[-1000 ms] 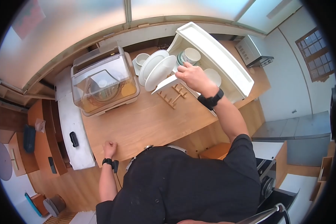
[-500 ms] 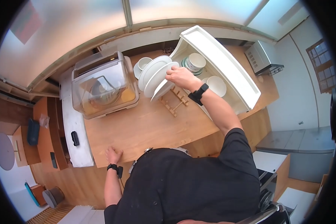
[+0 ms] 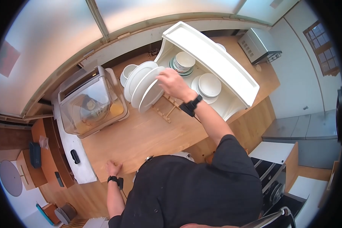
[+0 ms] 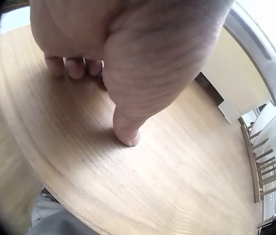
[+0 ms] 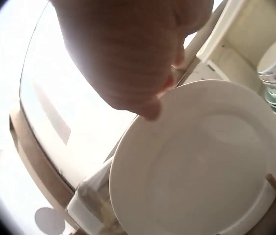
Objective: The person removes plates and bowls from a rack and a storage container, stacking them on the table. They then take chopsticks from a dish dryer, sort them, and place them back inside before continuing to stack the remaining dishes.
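Note:
At the top rim of a white plate (image 3: 150, 98), my right hand (image 3: 174, 84) pinches with thumb and fingers. In the right wrist view the thumb lies on the near face of this plate (image 5: 201, 166), the other fingers behind its edge. The plate stands nearly upright in a wooden dish rack (image 3: 166, 116), in front of two more white plates (image 3: 138, 72). My left hand (image 3: 113, 167) rests at the front left of the wooden table (image 3: 148, 135). Its thumb (image 4: 128, 134) touches the tabletop, and the fingers bend down to the wood.
Behind the right hand stands a white shelf unit (image 3: 216, 57) holding stacked bowls (image 3: 185, 60) and a pile of white dishes (image 3: 209, 85). A clear-lidded container (image 3: 89, 106) sits on the left. A white cup (image 3: 129, 70) is behind the plates, a small oven (image 3: 260, 45) at the far right.
The right hand has brought the nearest plate from a tilted position outside the row to upright beside the other two. The left hand has loosened from a fist and rests on the table.

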Motion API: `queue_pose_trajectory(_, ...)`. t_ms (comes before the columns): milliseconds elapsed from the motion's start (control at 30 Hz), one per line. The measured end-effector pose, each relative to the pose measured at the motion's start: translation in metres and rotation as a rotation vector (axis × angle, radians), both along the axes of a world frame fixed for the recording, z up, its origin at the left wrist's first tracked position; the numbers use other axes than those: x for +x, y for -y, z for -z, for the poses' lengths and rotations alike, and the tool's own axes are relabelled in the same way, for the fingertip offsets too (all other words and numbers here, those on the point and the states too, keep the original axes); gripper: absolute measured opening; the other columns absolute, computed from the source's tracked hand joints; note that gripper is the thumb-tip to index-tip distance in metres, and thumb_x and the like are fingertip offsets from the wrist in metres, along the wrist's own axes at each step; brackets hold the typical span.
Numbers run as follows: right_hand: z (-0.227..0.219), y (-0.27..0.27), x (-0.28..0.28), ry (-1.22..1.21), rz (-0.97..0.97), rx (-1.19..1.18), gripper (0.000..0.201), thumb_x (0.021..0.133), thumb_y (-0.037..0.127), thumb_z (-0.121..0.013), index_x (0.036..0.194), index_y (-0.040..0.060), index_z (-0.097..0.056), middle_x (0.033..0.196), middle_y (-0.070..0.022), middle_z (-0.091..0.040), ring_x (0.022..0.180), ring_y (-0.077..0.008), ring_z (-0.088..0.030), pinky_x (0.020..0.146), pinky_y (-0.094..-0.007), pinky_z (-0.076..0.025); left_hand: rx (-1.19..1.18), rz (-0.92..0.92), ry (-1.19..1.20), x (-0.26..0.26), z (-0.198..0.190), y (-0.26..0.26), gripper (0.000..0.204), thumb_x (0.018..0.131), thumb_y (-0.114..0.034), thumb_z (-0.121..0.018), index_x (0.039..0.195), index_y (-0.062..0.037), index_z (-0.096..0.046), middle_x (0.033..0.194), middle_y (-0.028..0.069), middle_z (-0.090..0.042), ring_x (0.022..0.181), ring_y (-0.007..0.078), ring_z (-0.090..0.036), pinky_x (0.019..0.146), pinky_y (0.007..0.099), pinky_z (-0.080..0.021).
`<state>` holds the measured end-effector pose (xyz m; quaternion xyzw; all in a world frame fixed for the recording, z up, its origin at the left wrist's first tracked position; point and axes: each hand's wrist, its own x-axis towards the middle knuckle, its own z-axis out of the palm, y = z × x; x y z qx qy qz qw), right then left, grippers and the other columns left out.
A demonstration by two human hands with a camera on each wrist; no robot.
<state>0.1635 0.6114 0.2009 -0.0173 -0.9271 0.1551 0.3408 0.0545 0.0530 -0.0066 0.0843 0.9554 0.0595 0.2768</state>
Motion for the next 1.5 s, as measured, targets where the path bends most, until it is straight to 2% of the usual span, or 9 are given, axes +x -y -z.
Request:
queue_pose_trajectory(100,0.042,-0.032,0.032,-0.155,0.357,-0.178,0.019,0.081,0.010,-0.072,0.098,0.0038,-0.068,0.097,-0.0172,-0.066,0.093,-0.0329,-0.064,0.082,-0.0414,-0.053,-0.016,-0.036,-0.010,0.006,-0.005,-0.004,0.067,0.066,-0.039,-0.088,0.112,-0.0043,-0.055,0.118,0.0184,-0.053,0.113,0.0368,-0.052,0.096,0.0446,-0.045)
queue_pose_trajectory(167,0.081,-0.070,0.042,-0.072,0.584,-0.596,0.022,0.089,0.021,-0.069,0.095,-0.0004,-0.066,0.089,-0.0190,-0.065,0.079,-0.0279,-0.068,0.069,-0.0389,-0.055,-0.016,-0.028,-0.027,0.008,0.002,-0.002,0.068,0.066,-0.038,-0.088,0.113,-0.0036,-0.054,0.119,0.0190,-0.052,0.114,0.0378,-0.051,0.097,0.0445,-0.044)
queue_pose_trajectory(233,0.109,-0.117,0.049,0.250,0.698,-1.170,0.035,0.099,0.034,-0.058,0.102,-0.0005,-0.060,0.087,-0.0139,-0.066,0.071,-0.0207,-0.066,0.061,-0.0336,-0.056,-0.013,-0.017,-0.017,0.006,0.003,0.000,0.068,0.067,-0.037,-0.088,0.114,-0.0031,-0.053,0.120,0.0198,-0.051,0.115,0.0387,-0.050,0.098,0.0447,-0.044)
queue_pose_trajectory(367,0.124,-0.156,0.042,0.225,0.722,-1.618,0.055,0.100,0.053,-0.048,0.096,-0.0010,-0.057,0.073,-0.0086,-0.062,0.060,-0.0184,-0.062,0.056,-0.0300,-0.055,-0.008,-0.053,0.015,0.004,0.003,-0.003,0.068,0.068,-0.035,-0.087,0.115,-0.0022,-0.051,0.121,0.0215,-0.049,0.116,0.0404,-0.048,0.099,0.0457,-0.042)
queue_pose_trajectory(700,0.141,-0.182,0.013,0.301,0.894,-1.508,0.027,0.093,0.024,-0.050,0.080,0.0017,-0.059,0.062,-0.0036,-0.054,0.048,-0.0120,-0.048,0.042,-0.0269,-0.034,-0.008,-0.105,0.037,0.006,0.006,-0.003,0.067,0.069,-0.033,-0.086,0.116,-0.0014,-0.050,0.122,0.0238,-0.049,0.118,0.0422,-0.048,0.103,0.0462,-0.041)
queue_pose_trajectory(967,0.115,-0.127,0.060,0.140,0.745,-1.612,0.027,0.090,0.021,-0.052,0.073,0.0013,-0.058,0.056,-0.0017,-0.051,0.043,-0.0112,-0.045,0.038,-0.0278,-0.030,-0.131,0.055,0.098,-0.007,0.007,-0.001,0.083,0.070,-0.042,-0.083,0.128,0.0052,-0.048,0.132,0.0280,-0.051,0.126,0.0413,-0.047,0.107,0.0443,-0.040)
queue_pose_trajectory(1200,0.083,0.015,0.151,0.365,0.703,-1.369,0.032,0.090,0.020,-0.056,0.066,-0.0015,-0.060,0.051,-0.0051,-0.054,0.041,-0.0130,-0.050,0.037,-0.0292,-0.035,-0.133,0.205,0.089,-0.014,-0.005,-0.005,0.081,0.072,-0.047,-0.080,0.123,0.0098,-0.055,0.128,0.0302,-0.058,0.123,0.0408,-0.053,0.104,0.0443,-0.044)
queue_pose_trajectory(1367,0.098,0.147,0.144,0.771,0.473,-1.347,0.037,0.094,0.028,-0.055,0.079,-0.0030,-0.067,0.060,-0.0044,-0.059,0.047,-0.0117,-0.054,0.045,-0.0276,-0.046,0.072,0.168,0.360,-0.045,0.013,0.005,0.069,0.079,-0.052,-0.074,0.110,0.0094,-0.065,0.111,0.0288,-0.068,0.107,0.0402,-0.065,0.093,0.0446,-0.051)
queue_pose_trajectory(1500,0.160,0.241,0.088,0.920,0.238,-1.277,0.039,0.094,0.029,-0.052,0.077,-0.0033,-0.067,0.061,-0.0078,-0.063,0.048,-0.0161,-0.058,0.048,-0.0299,-0.049,0.416,-0.174,0.609,-0.061,0.043,0.026,0.064,0.096,-0.058,-0.052,0.110,0.0038,-0.064,0.093,0.0103,-0.068,0.083,0.0185,-0.062,0.075,0.0328,-0.051)
